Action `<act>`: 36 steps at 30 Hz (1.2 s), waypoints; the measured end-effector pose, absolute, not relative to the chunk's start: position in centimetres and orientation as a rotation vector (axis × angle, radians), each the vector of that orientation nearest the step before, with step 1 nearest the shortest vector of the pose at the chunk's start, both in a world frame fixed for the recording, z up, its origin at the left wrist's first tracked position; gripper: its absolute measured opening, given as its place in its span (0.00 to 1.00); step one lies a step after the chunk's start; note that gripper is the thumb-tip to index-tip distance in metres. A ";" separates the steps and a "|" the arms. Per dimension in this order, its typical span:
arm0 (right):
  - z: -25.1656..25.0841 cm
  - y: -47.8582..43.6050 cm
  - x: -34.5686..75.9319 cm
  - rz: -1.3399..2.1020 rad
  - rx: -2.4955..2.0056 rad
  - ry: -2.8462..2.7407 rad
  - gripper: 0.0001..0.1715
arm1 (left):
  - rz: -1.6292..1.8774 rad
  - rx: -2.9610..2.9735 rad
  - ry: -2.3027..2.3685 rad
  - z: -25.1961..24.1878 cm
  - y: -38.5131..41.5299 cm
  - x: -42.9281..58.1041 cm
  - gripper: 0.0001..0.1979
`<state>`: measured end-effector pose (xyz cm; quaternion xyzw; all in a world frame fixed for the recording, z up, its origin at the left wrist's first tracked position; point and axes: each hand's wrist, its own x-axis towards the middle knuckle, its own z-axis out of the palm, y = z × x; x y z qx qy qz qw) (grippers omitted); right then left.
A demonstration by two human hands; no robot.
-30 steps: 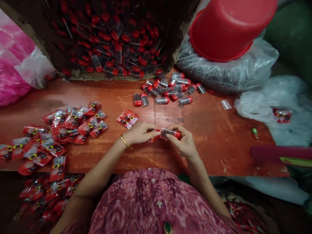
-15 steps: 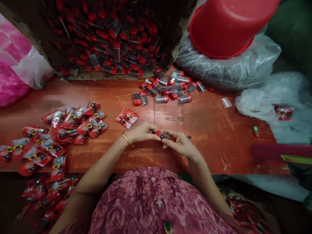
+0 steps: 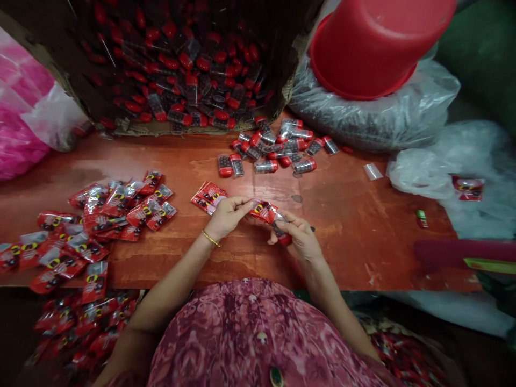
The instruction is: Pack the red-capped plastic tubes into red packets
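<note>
My left hand (image 3: 229, 216), with a gold bangle at the wrist, pinches one end of a red printed packet (image 3: 264, 210). Fingers of my right hand (image 3: 299, 236) are closed on a clear container with a red cap (image 3: 284, 237), which meets the packet's other end. Whether the container is partly inside the packet cannot be made out. Just behind my left hand lies a small stack of red printed cards (image 3: 207, 194). Several filled red packets (image 3: 121, 196) are heaped on the table to the left.
A cardboard box (image 3: 133, 128) of red-capped containers stands at the back, with loose containers (image 3: 266, 166) in front of it. A red bucket (image 3: 371, 48) rests on a clear bag (image 3: 363, 126). Plastic bags (image 3: 421, 172) lie at the right of the wooden table (image 3: 355, 236).
My hands have moved apart a little. The red packet between them now shows more fully, and the red-capped end of the container has tipped down toward me.
</note>
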<state>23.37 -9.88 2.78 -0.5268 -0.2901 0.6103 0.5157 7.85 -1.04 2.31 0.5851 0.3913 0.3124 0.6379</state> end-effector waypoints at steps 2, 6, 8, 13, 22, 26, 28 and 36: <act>2.9 -9.9 23.2 1.496 -1.245 -0.677 0.15 | 0.805 1.262 0.963 2.0 -1.4 8.1 0.16; 2.7 -9.9 23.1 1.439 -1.257 -0.675 0.16 | 1.032 1.227 1.200 1.7 -2.3 8.0 0.14; 2.6 -9.9 23.2 1.415 -1.268 -0.693 0.17 | 1.038 1.355 1.228 1.8 -2.7 7.6 0.13; 2.4 -10.1 23.0 1.401 -1.247 -0.757 0.15 | 0.902 1.486 1.169 2.2 -2.8 7.4 0.11; 2.4 -10.3 22.9 1.380 -1.262 -0.807 0.15 | 0.891 1.427 1.091 1.7 -2.5 7.5 0.10; 2.5 -10.0 22.8 1.360 -1.266 -0.806 0.14 | 0.829 1.324 0.979 2.7 -2.4 7.6 0.11; 2.6 -9.9 22.7 1.358 -1.261 -0.792 0.14 | 0.831 1.144 0.893 3.3 -2.5 7.8 0.13; 3.3 -9.6 22.7 1.421 -1.301 -0.811 0.17 | 0.797 1.090 0.840 3.6 -2.7 8.0 0.16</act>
